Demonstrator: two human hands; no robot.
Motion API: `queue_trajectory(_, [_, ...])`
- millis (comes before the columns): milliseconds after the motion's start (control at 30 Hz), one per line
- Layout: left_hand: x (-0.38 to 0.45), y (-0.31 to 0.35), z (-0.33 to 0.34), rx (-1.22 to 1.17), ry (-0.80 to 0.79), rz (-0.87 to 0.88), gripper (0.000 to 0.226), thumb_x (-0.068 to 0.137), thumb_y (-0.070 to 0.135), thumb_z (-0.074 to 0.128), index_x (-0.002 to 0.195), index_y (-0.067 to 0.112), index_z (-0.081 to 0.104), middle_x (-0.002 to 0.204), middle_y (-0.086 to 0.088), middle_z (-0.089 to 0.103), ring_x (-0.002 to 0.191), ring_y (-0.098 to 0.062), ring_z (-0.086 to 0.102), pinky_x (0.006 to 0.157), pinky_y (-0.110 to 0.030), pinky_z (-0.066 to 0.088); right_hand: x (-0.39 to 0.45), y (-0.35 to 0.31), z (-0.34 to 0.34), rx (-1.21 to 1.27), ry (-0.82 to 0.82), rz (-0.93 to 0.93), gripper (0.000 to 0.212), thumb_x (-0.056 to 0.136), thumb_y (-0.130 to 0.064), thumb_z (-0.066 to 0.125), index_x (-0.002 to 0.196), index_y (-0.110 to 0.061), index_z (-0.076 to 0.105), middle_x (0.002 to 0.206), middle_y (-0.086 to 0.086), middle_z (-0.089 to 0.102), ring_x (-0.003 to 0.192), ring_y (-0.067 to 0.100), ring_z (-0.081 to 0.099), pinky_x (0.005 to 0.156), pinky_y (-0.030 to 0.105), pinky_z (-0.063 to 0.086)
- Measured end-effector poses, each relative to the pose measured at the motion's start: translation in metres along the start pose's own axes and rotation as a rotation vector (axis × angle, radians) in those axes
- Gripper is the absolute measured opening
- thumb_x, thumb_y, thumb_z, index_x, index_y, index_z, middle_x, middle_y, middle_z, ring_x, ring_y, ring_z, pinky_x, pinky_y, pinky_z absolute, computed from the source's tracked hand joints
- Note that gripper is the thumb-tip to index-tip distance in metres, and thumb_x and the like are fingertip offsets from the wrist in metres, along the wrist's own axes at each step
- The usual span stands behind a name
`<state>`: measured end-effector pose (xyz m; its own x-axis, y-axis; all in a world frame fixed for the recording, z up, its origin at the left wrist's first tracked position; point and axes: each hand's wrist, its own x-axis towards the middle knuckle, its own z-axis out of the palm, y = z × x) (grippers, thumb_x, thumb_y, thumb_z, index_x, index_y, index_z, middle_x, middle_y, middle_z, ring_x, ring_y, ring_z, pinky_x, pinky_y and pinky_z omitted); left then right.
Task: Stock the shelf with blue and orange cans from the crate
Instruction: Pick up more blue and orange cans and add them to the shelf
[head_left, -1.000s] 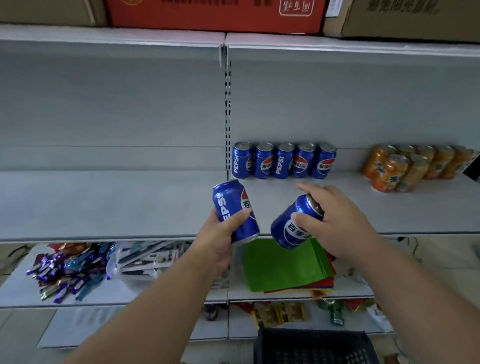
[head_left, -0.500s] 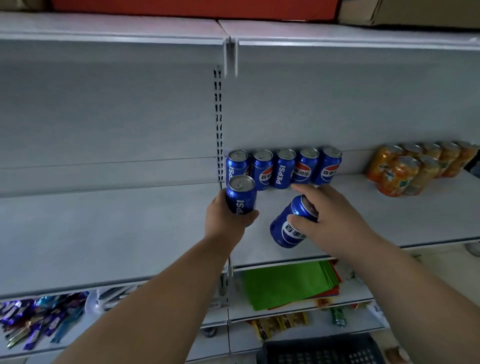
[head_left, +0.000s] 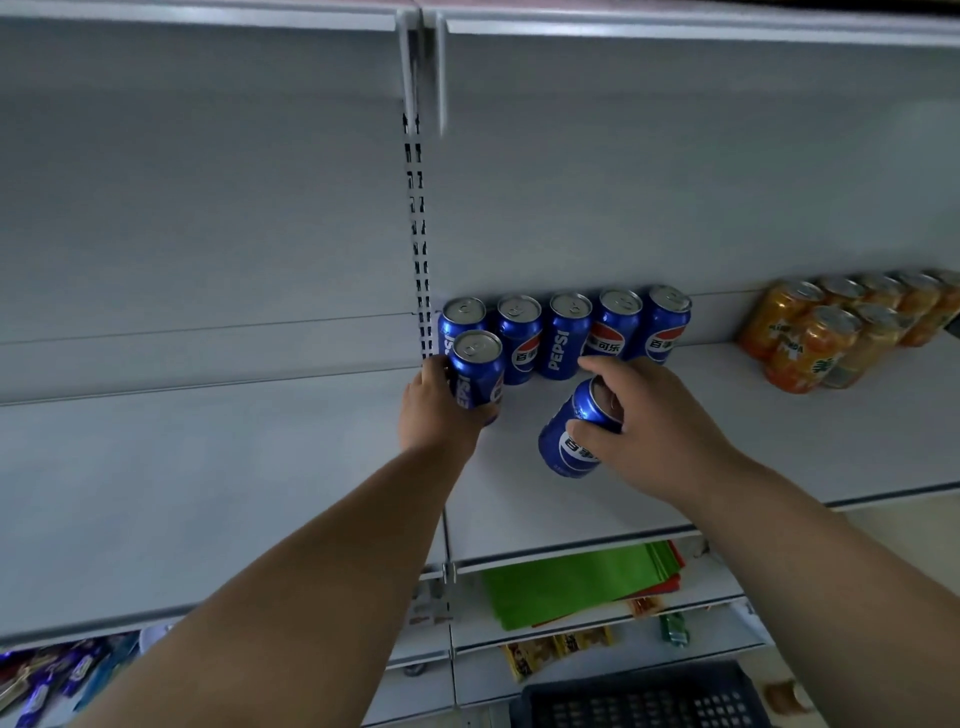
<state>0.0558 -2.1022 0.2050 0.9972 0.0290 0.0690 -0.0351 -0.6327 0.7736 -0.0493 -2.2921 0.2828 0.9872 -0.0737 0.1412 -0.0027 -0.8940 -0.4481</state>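
Our left hand (head_left: 439, 402) had its fingers wrapped round an upright blue aluminium cola can (head_left: 475, 370), just before the row of five blue cans (head_left: 566, 332) at the back of the grey metal shelf (head_left: 727, 431). Our right hand (head_left: 654, 426) clamped a tilted second blue can (head_left: 574, 434). Both had moved deeper than half a second earlier. Orange cans (head_left: 815, 338) stood rightward; a dark plastic crate (head_left: 639, 696) sat below.

A green stack of folded sheets (head_left: 576, 584) lies on the lower shelf, right of centre, over a red layer (head_left: 670, 584). Yellow packets (head_left: 558, 649) sit below it. Purple wrapped sweets (head_left: 47, 680) fill the lower left corner.
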Motion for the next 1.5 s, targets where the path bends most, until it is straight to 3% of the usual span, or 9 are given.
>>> queue_trajectory(167, [-0.044, -0.003, 0.001, 0.045, 0.06, -0.006, 0.064, 0.081, 0.034, 0.078, 0.132, 0.012, 0.047, 0.13, -0.005, 0.05, 0.118, -0.022, 0.05, 0.104, -0.033, 0.043, 0.011, 0.002, 0.008, -0.001, 0.005, -0.007, 0.075, 0.079, -0.038, 0.076, 0.143, -0.025, 0.041, 0.131, 0.003, 0.052, 0.119, 0.024, 0.049, 0.097, 0.041, 0.046])
queue_trajectory(233, [-0.072, -0.006, 0.006, 0.182, -0.039, 0.108, 0.058, 0.087, 0.045, 0.067, 0.132, 0.014, 0.048, 0.131, -0.003, 0.048, 0.122, -0.022, 0.045, 0.105, -0.03, 0.035, 0.017, 0.003, 0.014, 0.003, -0.008, -0.007, 0.077, 0.077, -0.039, 0.077, 0.144, -0.025, 0.041, 0.131, 0.003, 0.052, 0.12, 0.025, 0.049, 0.096, 0.039, 0.045])
queue_trajectory(333, [-0.089, -0.012, 0.019, 0.452, -0.228, 0.256, 0.079, 0.089, 0.063, 0.048, 0.149, 0.014, 0.032, 0.15, -0.003, 0.035, 0.141, -0.023, 0.029, 0.118, -0.034, 0.022, 0.027, 0.005, 0.027, 0.001, -0.043, 0.011, 0.08, 0.075, -0.042, 0.078, 0.143, -0.025, 0.04, 0.129, 0.004, 0.053, 0.12, 0.025, 0.049, 0.097, 0.039, 0.045])
queue_trajectory(467, [-0.086, -0.011, 0.026, 0.56, -0.286, 0.253, 0.09, 0.092, 0.07, 0.032, 0.157, 0.012, 0.012, 0.162, -0.007, 0.014, 0.15, -0.026, 0.009, 0.123, -0.038, 0.004, 0.034, 0.004, 0.041, 0.129, 0.027, 0.071, 0.093, 0.07, -0.046, 0.083, 0.146, -0.025, 0.035, 0.137, 0.003, 0.052, 0.127, 0.024, 0.048, 0.103, 0.043, 0.045])
queue_trajectory(567, [-0.086, -0.012, 0.029, 0.587, -0.293, 0.259, 0.091, 0.091, 0.071, 0.03, 0.157, 0.012, 0.011, 0.162, -0.007, 0.015, 0.149, -0.026, 0.009, 0.123, -0.039, 0.004, 0.019, 0.009, 0.058, 0.278, 0.093, 0.201, 0.098, 0.064, -0.039, 0.089, 0.145, -0.023, 0.035, 0.138, 0.001, 0.052, 0.127, 0.02, 0.051, 0.102, 0.035, 0.045])
queue_trajectory(733, [-0.084, -0.014, 0.032, 0.628, -0.273, 0.273, 0.092, 0.09, 0.071, 0.029, 0.157, 0.011, 0.013, 0.161, -0.008, 0.017, 0.148, -0.027, 0.013, 0.123, -0.04, 0.008, 0.027, 0.016, 0.085, 0.259, 0.142, 0.268, 0.074, 0.065, -0.037, 0.088, 0.126, -0.018, 0.052, 0.119, 0.001, 0.063, 0.107, 0.02, 0.063, 0.091, 0.037, 0.053])
queue_trajectory(1100, [-0.085, -0.016, 0.033, 0.645, -0.257, 0.269, 0.091, 0.09, 0.071, 0.03, 0.156, 0.011, 0.014, 0.16, -0.007, 0.017, 0.147, -0.027, 0.013, 0.122, -0.039, 0.009, 0.07, 0.007, 0.094, 0.204, 0.13, 0.274, 0.077, 0.068, -0.037, 0.087, 0.129, -0.013, 0.048, 0.13, 0.007, 0.057, 0.118, 0.027, 0.057, 0.094, 0.039, 0.049])
queue_trajectory(1400, [-0.109, -0.007, 0.018, 0.531, -0.208, 0.284, 0.083, 0.087, 0.058, 0.053, 0.153, 0.016, 0.027, 0.154, -0.003, 0.032, 0.143, -0.024, 0.025, 0.117, -0.037, 0.021, -0.052, -0.011, 0.038, 0.108, 0.108, 0.026, 0.078, 0.083, -0.049, 0.07, 0.146, -0.02, 0.033, 0.144, 0.004, 0.041, 0.132, 0.022, 0.037, 0.104, 0.034, 0.037])
queue_trajectory(1500, [-0.171, -0.003, -0.003, 0.491, -0.118, 0.283, 0.076, 0.087, 0.059, 0.043, 0.15, 0.018, 0.035, 0.15, -0.003, 0.038, 0.139, -0.024, 0.03, 0.116, -0.04, 0.025, -0.101, -0.016, 0.018, 0.11, 0.073, -0.1, 0.073, 0.084, -0.05, 0.065, 0.144, -0.022, 0.034, 0.14, -0.001, 0.042, 0.13, 0.016, 0.037, 0.105, 0.03, 0.034])
